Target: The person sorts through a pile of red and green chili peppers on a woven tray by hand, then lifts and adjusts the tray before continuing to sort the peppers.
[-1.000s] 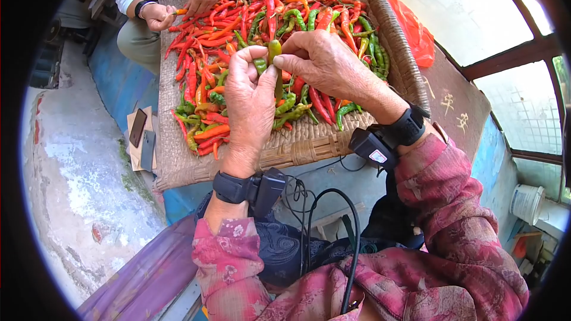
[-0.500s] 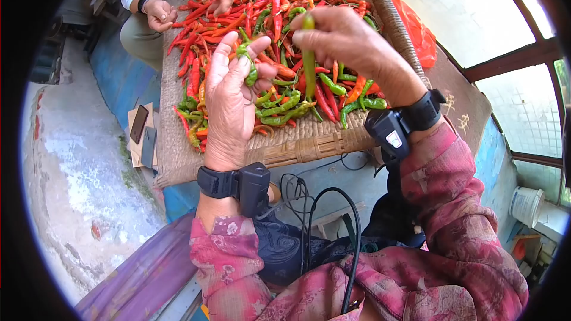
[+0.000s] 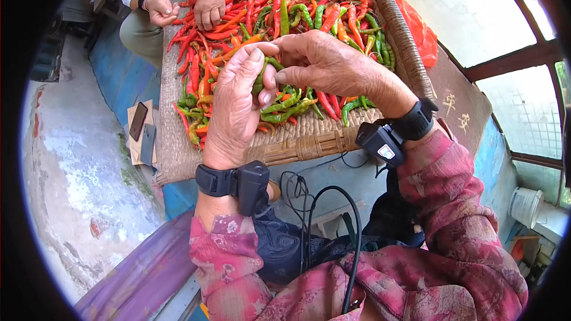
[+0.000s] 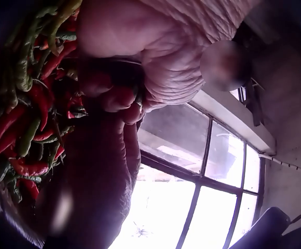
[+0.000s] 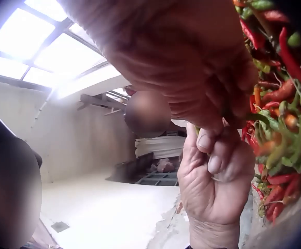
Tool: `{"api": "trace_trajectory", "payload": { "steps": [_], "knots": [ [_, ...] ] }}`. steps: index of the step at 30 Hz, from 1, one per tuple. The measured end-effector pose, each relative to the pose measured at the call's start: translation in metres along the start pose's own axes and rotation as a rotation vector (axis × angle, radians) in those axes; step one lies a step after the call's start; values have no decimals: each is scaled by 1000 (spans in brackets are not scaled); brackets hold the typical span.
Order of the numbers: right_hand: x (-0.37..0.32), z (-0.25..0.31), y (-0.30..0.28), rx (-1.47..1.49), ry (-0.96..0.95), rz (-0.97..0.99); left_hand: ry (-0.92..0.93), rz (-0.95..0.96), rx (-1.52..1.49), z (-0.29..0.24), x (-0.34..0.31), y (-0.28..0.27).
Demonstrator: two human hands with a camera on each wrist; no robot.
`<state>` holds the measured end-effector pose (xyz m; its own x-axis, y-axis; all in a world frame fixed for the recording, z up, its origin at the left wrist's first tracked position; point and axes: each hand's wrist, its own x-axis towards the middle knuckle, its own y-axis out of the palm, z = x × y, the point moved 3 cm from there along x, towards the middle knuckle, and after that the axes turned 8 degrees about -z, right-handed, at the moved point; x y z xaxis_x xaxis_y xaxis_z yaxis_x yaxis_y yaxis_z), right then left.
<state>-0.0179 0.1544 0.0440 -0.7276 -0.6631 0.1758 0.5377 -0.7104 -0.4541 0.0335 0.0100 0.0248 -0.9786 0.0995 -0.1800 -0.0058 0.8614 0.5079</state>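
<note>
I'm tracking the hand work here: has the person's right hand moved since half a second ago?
Yes. In the head view, the right hand has shifted left and nearer the woven tray's front rim.

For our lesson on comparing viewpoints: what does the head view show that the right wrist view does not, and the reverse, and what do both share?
Head view only: a red plastic bag and a white bucket.

Right wrist view only: white bunched material and a thin spotted strip against a pale wall.

Both: the left hand, the right hand, red and green peppers and window panes.
</note>
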Motion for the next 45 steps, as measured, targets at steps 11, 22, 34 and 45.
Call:
{"api": "trace_trajectory", "payload": {
  "steps": [11,22,34,45],
  "knots": [
    [-1,-6,-20,-88,126,-137,313,-517,880,-34,8,-68],
    [2,-22,-34,632,275,-646,450,-233,1822,5,18,-68],
    [-1,-18,-15,8,125,-291,360,-241,1542,-9,17,-51],
    [0,-2,-3,-15,66,-294,153,-40,490,-14,-1,-2]
  ]
}}
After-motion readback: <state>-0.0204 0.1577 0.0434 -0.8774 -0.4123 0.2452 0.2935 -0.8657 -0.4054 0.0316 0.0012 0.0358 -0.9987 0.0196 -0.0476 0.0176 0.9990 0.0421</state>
